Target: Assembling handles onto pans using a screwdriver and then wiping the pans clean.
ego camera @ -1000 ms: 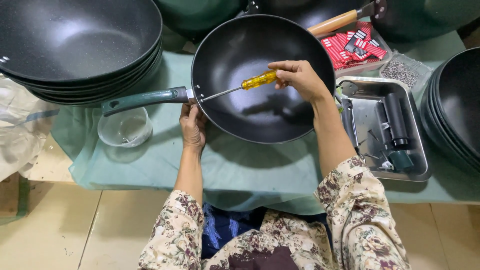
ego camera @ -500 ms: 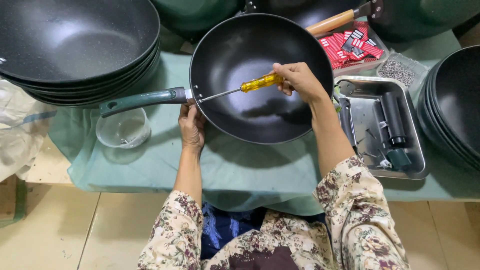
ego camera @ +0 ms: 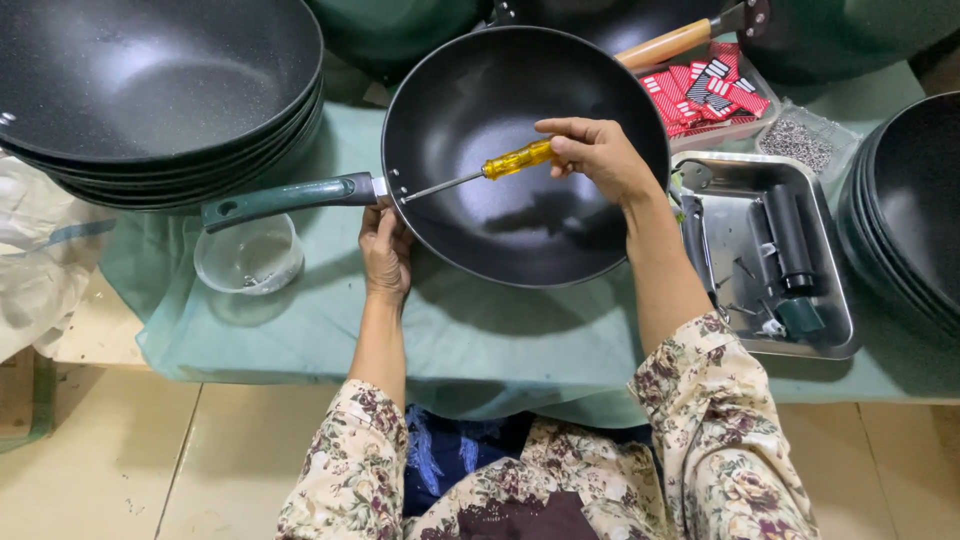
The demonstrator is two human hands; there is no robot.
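A black wok-shaped pan with a dark green handle lies on the green cloth in front of me. My left hand grips the pan's outer wall just below where the handle joins. A screwdriver with a yellow handle is in my right hand, and its metal tip rests on the screws inside the pan at the handle joint.
A stack of black pans stands at the back left, another stack at the right edge. A small clear bowl sits under the handle. A steel tray holds dark tools; red packets and small screws lie behind it.
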